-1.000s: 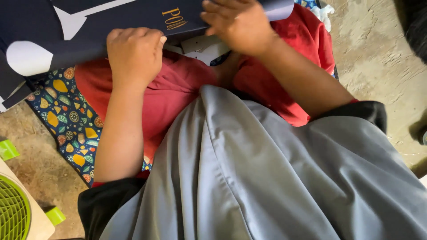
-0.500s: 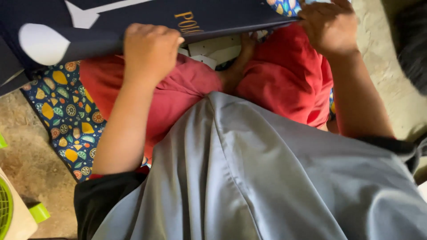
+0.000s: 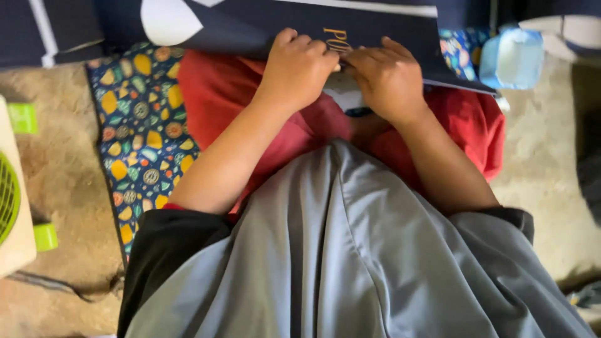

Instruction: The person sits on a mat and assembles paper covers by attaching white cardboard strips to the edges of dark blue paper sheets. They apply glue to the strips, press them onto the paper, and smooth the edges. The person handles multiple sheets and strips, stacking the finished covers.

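Note:
A large dark navy sheet (image 3: 263, 25) with white shapes and gold lettering lies across the top of the view, over my lap in red cloth (image 3: 219, 94). My left hand (image 3: 297, 69) is curled on the sheet's near edge, gripping it. Right beside it, my right hand (image 3: 388, 78) presses its fingers down on the same edge. The two hands nearly touch. A small white piece (image 3: 344, 97) shows just under the edge between them. Grey cloth (image 3: 350, 263) covers the lower part of the view.
A patterned mat (image 3: 141, 144) with yellow and orange shapes lies on the sandy floor (image 3: 56, 175) at left. A beige and green fan unit (image 3: 12, 200) stands at the left edge. A pale blue container (image 3: 513, 56) sits at upper right.
My right hand has come in from the right and now sits beside the left hand on the sheet's edge. The view has shifted, showing more floor and the blue container.

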